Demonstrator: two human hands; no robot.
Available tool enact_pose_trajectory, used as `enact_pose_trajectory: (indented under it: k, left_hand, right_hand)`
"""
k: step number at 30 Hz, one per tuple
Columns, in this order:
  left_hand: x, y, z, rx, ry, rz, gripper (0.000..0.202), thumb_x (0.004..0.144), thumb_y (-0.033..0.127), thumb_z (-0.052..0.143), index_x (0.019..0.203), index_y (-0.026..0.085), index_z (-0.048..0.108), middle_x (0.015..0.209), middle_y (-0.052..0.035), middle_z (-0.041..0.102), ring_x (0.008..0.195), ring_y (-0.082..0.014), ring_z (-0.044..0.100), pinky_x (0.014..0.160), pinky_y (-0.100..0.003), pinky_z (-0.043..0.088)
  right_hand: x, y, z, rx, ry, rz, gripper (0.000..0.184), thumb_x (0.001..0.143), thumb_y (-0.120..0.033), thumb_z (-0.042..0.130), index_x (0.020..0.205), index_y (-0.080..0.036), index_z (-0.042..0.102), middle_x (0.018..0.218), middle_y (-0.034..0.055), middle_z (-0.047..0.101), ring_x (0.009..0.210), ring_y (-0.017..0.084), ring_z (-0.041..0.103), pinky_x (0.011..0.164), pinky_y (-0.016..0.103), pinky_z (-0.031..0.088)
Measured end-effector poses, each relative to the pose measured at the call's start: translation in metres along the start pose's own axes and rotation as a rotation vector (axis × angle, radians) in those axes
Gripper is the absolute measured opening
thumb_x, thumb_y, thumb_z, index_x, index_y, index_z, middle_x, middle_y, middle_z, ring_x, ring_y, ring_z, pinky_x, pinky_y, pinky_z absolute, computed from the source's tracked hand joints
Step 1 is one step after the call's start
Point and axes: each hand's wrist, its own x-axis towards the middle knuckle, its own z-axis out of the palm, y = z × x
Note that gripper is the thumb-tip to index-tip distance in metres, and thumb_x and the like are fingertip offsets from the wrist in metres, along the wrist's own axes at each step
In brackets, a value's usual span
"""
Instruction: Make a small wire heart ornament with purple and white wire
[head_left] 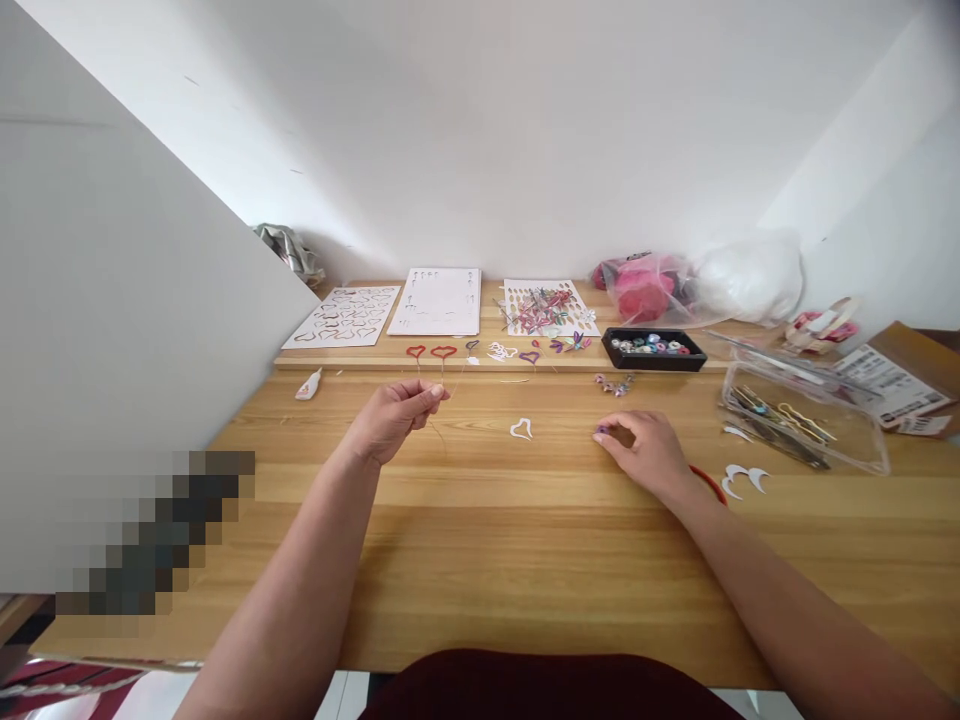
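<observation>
- Evidently the left hand (pixel 401 415) is closed in a fingertip pinch on a fine strand (pixel 439 433), its loose end trailing just below the knuckles; a light, steady grip near the working end should serve best, since something so thin would probably kink or slip.
- The right hand (pixel 652 455) pinches a small purple piece (pixel 602 430) between thumb and finger, low over the surface (pixel 525 560) — too small to tell exactly what it is.
- Between the two hands lies a white heart cut-out (pixel 525 424), touched by neither; the strand is best held clear of it, lest it snag.
- Just beyond the left hand stand two red heart shapes (pixel 444 350) on thin stems; whether those fingers also hold the stems, I cannot tell, so small wrist movements seem wiser than sweeping ones.
- Beside the right wrist sit a red hoop (pixel 709 483), partly hidden, and white crescent pieces (pixel 757 481) — the forearm should lift rather than drag.
</observation>
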Motion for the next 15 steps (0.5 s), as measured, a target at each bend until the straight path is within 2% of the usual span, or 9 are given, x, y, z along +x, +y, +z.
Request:
enact_pose_trajectory:
  k: [6,11,13,15]
  left_hand:
    - [0.003,-0.008,-0.009,-0.034,0.101,0.015,0.035,0.063,0.041,0.086,0.070,0.012,0.067,0.070,-0.0024,0.062,0.053,-0.0042,0.039,0.050,-0.021,0.025]
    - [0.004,-0.005,-0.009,-0.052,0.186,0.094,0.032,0.065,0.037,0.085,0.079,0.014,0.068,0.065,0.0001,0.060,0.049,-0.0035,0.034,0.047,-0.021,0.020]
    - [0.003,-0.003,-0.011,-0.042,0.208,0.125,0.030,0.069,0.038,0.082,0.081,0.014,0.068,0.065,0.0007,0.060,0.048,-0.0031,0.032,0.046,-0.021,0.019]
    - [-0.002,0.002,-0.016,0.009,0.181,0.144,0.030,0.073,0.041,0.079,0.083,0.015,0.069,0.064,0.0008,0.060,0.047,-0.0032,0.033,0.046,-0.021,0.019]
  right_hand:
    - [-0.004,0.006,0.002,-0.065,0.022,0.049,0.022,0.083,-0.042,0.060,0.086,-0.024,0.072,0.096,0.0063,0.077,0.099,0.031,0.062,0.095,0.048,0.041]
    - [-0.005,0.013,0.004,-0.101,0.012,0.053,0.023,0.084,-0.045,0.059,0.089,-0.026,0.073,0.100,0.0074,0.076,0.102,0.034,0.062,0.095,0.052,0.040]
    - [-0.005,0.017,0.005,-0.122,0.014,0.050,0.026,0.084,-0.048,0.058,0.090,-0.027,0.074,0.102,0.0083,0.076,0.102,0.035,0.061,0.093,0.053,0.041]
    - [-0.005,0.021,0.006,-0.136,0.022,0.034,0.030,0.084,-0.051,0.057,0.090,-0.027,0.074,0.102,0.0092,0.076,0.099,0.035,0.062,0.092,0.053,0.042]
